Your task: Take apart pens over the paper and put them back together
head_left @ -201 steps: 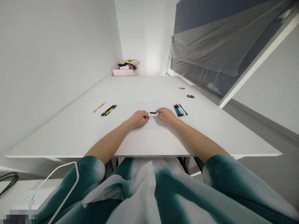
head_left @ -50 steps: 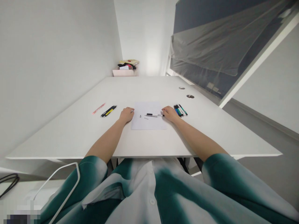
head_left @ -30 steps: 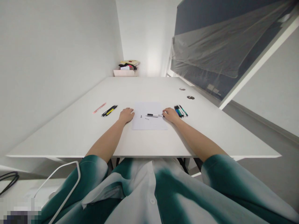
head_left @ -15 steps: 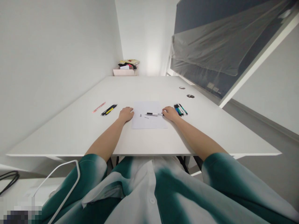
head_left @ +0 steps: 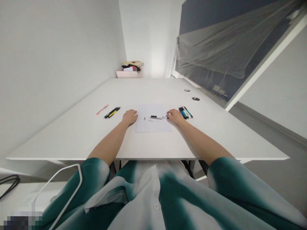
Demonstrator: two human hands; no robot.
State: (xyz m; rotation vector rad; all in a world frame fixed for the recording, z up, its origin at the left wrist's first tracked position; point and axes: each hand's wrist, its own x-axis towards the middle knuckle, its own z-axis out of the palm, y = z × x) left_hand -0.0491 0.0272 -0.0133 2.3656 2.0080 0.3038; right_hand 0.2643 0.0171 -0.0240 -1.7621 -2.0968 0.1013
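Observation:
A sheet of white paper point(head_left: 153, 127) lies on the white table. My left hand point(head_left: 129, 117) rests at its left edge, palm down, fingers loosely laid out and holding nothing. At the right edge lies my right hand point(head_left: 175, 116), also palm down with relaxed fingers, its fingertips beside or touching the end of a black and white pen barrel point(head_left: 158, 117). Just below the barrel is a thin dark refill point(head_left: 155, 118). A small spring-like piece point(head_left: 150, 120) and a tiny grey cone-shaped tip point(head_left: 144, 118) lie on the paper to the left.
Black and yellow pens point(head_left: 112, 112) and a pink pen point(head_left: 102, 110) lie left of my left hand. Several blue, green and white pens point(head_left: 185, 112) sit beside my right hand. A box with cloth point(head_left: 128, 74) stands at the far end. Two round grommets point(head_left: 195, 99) are at the right.

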